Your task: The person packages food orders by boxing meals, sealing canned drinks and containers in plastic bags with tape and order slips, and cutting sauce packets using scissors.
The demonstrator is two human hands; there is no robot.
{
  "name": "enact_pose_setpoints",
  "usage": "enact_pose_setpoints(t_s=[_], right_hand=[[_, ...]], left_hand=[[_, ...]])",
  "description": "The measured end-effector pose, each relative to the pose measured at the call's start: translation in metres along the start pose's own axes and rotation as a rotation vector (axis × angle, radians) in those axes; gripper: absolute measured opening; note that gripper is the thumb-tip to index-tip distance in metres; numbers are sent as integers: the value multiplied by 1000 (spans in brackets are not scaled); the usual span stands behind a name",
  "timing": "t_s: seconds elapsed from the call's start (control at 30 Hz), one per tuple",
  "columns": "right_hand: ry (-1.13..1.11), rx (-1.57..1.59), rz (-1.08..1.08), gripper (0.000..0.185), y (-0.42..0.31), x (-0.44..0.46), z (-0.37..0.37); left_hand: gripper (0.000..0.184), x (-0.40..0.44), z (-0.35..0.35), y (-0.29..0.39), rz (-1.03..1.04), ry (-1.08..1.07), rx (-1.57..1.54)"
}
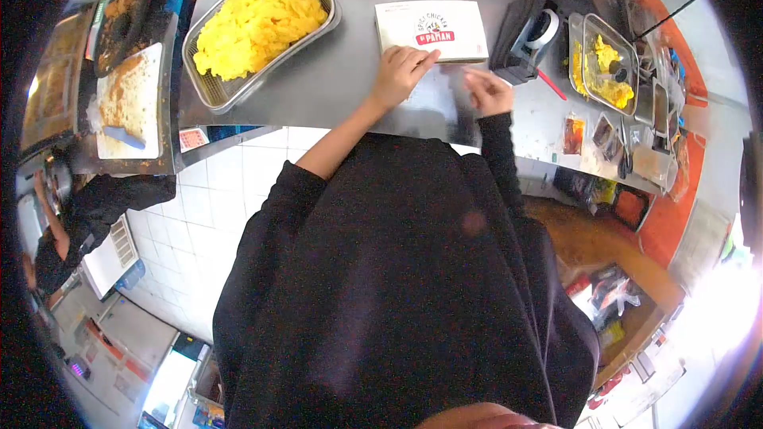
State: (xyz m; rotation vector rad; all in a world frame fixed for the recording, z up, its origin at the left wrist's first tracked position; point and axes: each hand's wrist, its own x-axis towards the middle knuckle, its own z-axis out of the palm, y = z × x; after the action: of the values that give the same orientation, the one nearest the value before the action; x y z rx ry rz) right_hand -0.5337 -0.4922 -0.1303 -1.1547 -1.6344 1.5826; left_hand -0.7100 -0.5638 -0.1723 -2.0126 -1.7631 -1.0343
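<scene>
A white cardboard food box [433, 24] with a red and black printed logo lies closed on the steel counter in front of me. My left hand [404, 75] rests on the box's near edge, its fingers stretched out over the lid. Just off the near right corner is my right hand [488, 94], fingers curled and drawn together. Whatever may be between those fingertips is too small to make out. To the right of the box stands a black tape dispenser [517, 52] with a roll of tape [544, 29] on it.
A wire-mesh tray [332, 20] heaped with yellow food [258, 28] sits at left. Rightward are a red pen-like stick [551, 85], a clear container [628, 40] with yellow food, and sauce packets [573, 135]. A stained cutting board [131, 103] and another person [79, 222] are far left.
</scene>
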Motion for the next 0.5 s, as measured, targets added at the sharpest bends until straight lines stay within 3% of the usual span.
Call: enact_pose_setpoints(t_s=[0.03,0.23,0.33,0.47,0.5], right_hand=[[-10,46,48,21,5,7,12],[254,94,-89,44,36,34,52],[289,-291,46,49,12,23,49],[235,-667,-152,38,4,15,15],[460,-701,-270,33,16,18,-8]], left_hand=[[33,7,0,-1,12,99,-7],[34,6,11,-10,2,110,-24],[32,17,4,1,0,-24,101],[32,35,0,18,-153,-100,162],[33,34,2,18,-177,-126,133]])
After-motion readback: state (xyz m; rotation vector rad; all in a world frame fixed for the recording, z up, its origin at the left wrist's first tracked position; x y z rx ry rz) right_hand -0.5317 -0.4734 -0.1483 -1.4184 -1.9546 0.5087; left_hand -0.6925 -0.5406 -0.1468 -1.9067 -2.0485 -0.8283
